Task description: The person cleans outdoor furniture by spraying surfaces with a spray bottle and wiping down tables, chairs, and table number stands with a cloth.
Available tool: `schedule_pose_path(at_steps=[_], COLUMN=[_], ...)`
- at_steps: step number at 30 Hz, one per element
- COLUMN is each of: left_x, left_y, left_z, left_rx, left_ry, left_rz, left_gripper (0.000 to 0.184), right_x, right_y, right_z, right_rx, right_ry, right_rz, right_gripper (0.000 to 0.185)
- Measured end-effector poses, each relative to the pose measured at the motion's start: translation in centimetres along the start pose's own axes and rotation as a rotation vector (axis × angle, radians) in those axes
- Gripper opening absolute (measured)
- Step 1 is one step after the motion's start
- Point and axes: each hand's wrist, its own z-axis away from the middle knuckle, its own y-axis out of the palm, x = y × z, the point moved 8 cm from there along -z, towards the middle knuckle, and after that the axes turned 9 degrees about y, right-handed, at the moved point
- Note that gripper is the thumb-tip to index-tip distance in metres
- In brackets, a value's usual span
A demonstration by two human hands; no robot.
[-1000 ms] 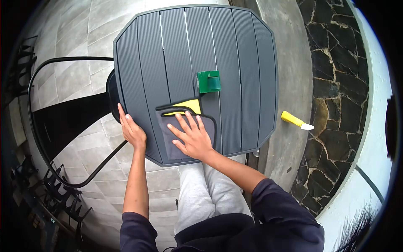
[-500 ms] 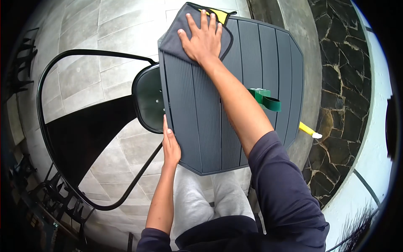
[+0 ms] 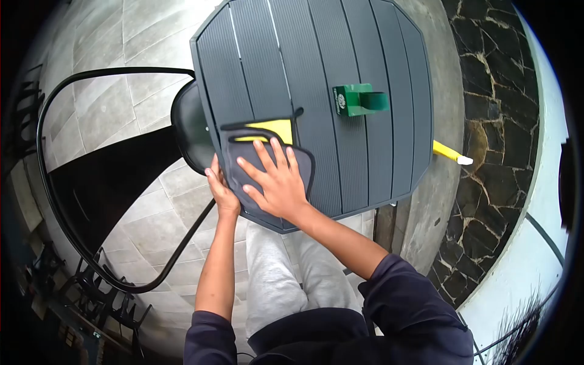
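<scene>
My right hand (image 3: 277, 182) lies flat with spread fingers on a grey cloth (image 3: 303, 163) that has a yellow underside folded into view. The cloth rests on the near left part of a dark grey slatted tabletop (image 3: 304, 73). At the table's left edge, my left hand (image 3: 222, 190) touches the rim, its fingers extended and partly hidden by the edge. A green box-shaped object (image 3: 353, 100) with a curved dark green part stands on the slats, right of the cloth.
A black chair (image 3: 112, 173) with a looped frame is left of the table. A yellow bottle with a white tip (image 3: 447, 151) is beyond the right edge, near dark stone paving (image 3: 496, 140). More black furniture (image 3: 106, 298) is at the lower left.
Half a second ago my right hand and the cloth were at the table's far left corner; they have come back toward me. My left hand stays by the left edge.
</scene>
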Motion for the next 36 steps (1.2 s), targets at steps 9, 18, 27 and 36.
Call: schedule_pose_path(at_steps=[9,18,27,36], left_x=[-2.9,-4.0,-2.6,-3.5], left_y=[0.8,1.7,1.4,1.5], left_z=[0.1,0.4,0.3,0.8], left_rx=[-0.041,-0.052,0.019,-0.026], left_ry=[0.154,0.163,0.15,0.161], left_rz=[-0.633,-0.762,-0.616,-0.697], left_gripper=[0.068,0.053,0.052,0.05], right_x=[-9.5,-2.9,-2.2,-2.9], right_y=[-4.2,-4.5,-6.6,-1.4], right_z=[7.8,-11.9,-29.7,-1.9], right_rx=[-0.195,-0.263,-0.622,0.018], right_ry=[0.378,0.034,0.191,0.102], right_rz=[0.117,0.132,0.239,0.063], right_gripper=[0.062,0.061,0.06,0.059])
